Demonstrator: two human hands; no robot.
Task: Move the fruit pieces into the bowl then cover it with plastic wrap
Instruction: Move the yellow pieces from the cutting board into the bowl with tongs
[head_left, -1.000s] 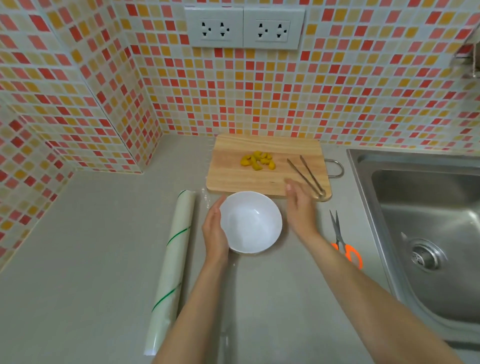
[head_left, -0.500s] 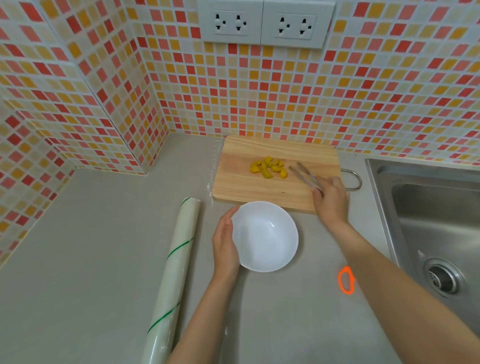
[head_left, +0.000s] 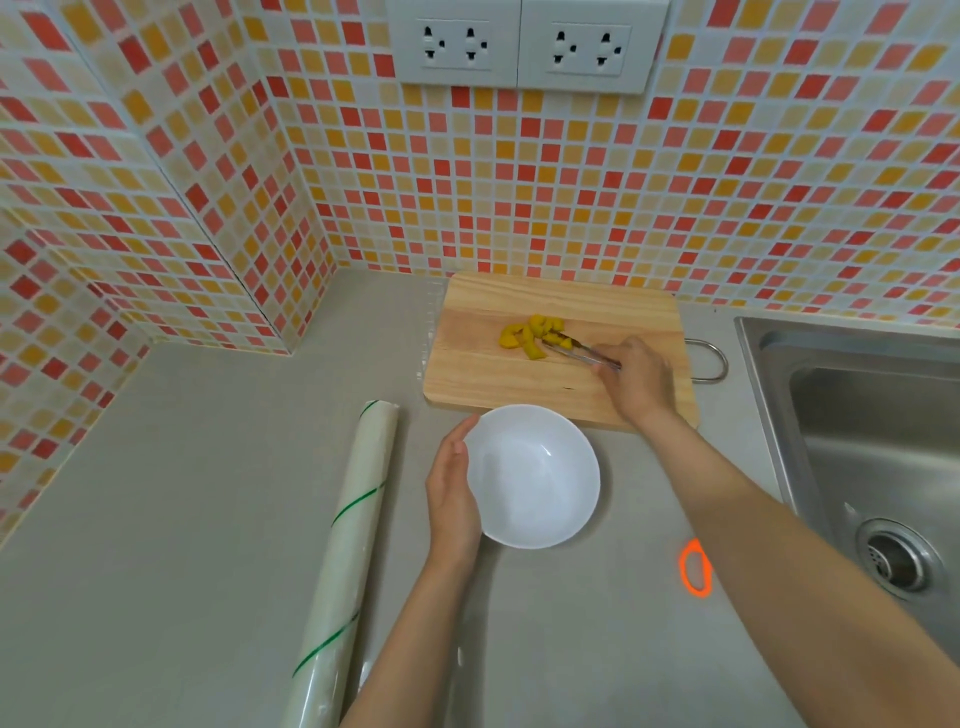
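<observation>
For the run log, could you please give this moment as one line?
right hand: tongs at fruit on board | left hand: steadying bowl, empty | wrap roll: untouched

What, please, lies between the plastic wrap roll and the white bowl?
In the head view, only the left hand, cupped against the bowl; between it and the roll the counter is bare.

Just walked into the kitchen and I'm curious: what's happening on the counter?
A person is moving fruit into a bowl. The right hand holds metal tongs, tips at the yellow fruit pieces on the wooden cutting board. The left hand steadies the white bowl, which is empty. The roll of plastic wrap lies untouched to the left of the bowl.
</observation>
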